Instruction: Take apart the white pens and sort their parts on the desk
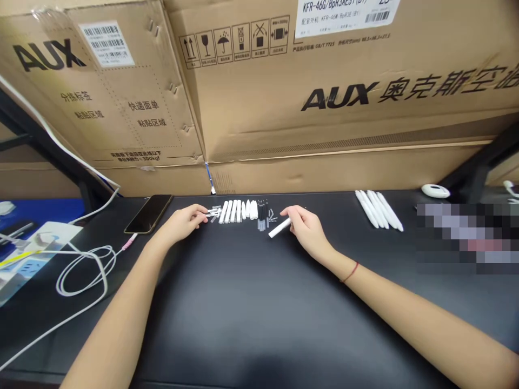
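Note:
My right hand (307, 229) is closed around a white pen barrel (279, 228), which points down and left just above the black tabletop. At the left end of the row of parts, my left hand (184, 222) has thumb and fingers pinched together beside small white and clear pieces (213, 214); whether one is between its fingertips I cannot make out. Right of these pieces lie several white pen barrels (231, 211) and shorter white pen parts (248, 209). Dark pen refills (263, 210) with clear ends come after them, then small clear pieces (273, 216).
Several assembled white pens (379, 209) lie at the right. A phone (148, 214) on a white cable (83, 273) rests at the left, near a power strip (34, 265). Large cardboard boxes (259, 119) stand behind the table. A white oval device (436, 190) sits at the back right.

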`<state>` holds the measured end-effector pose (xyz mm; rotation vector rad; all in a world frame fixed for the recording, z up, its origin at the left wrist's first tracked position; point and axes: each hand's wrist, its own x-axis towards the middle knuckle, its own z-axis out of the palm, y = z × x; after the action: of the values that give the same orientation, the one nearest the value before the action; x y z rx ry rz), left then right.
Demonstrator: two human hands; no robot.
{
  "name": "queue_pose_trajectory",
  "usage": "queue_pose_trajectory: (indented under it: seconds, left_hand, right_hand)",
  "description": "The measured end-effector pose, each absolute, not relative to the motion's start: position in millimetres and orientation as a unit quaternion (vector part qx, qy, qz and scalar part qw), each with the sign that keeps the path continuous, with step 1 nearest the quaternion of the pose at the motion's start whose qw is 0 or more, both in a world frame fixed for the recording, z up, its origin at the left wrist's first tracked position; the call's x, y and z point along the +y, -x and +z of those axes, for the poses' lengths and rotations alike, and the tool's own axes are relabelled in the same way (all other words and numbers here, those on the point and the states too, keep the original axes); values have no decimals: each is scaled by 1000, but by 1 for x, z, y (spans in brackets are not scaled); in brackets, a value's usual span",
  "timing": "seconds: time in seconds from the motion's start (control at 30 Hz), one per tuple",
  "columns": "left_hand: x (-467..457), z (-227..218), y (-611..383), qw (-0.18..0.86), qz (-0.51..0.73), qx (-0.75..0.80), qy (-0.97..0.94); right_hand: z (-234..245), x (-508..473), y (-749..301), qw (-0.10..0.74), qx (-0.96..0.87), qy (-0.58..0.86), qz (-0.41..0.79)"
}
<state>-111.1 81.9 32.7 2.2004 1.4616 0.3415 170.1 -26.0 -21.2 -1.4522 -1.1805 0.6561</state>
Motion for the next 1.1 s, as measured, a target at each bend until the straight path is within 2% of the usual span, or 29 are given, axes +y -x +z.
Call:
queue_pose_trajectory:
  seconds: [0.23,0.43,0.83,0.93,1.1]
  left_hand:
    - [80,36,111,179,101,552,-808]
    - [81,32,109,180,72,530,-825]
    - [78,48,120,193,109,542,-811]
    - [80,44,122,175,135,549,-806]
    - [87,30,121,204,159,549,-795]
  right_hand:
    - [-22,-25,-171,552,-481,610,303]
    - [-22,-25,-170,553,-476,609,311]
    - [-22,-24,-171,551,-480,603,320]
    - [-22,-24,-171,549,-483,605,315]
    - [-22,-25,-171,541,-484,613,312]
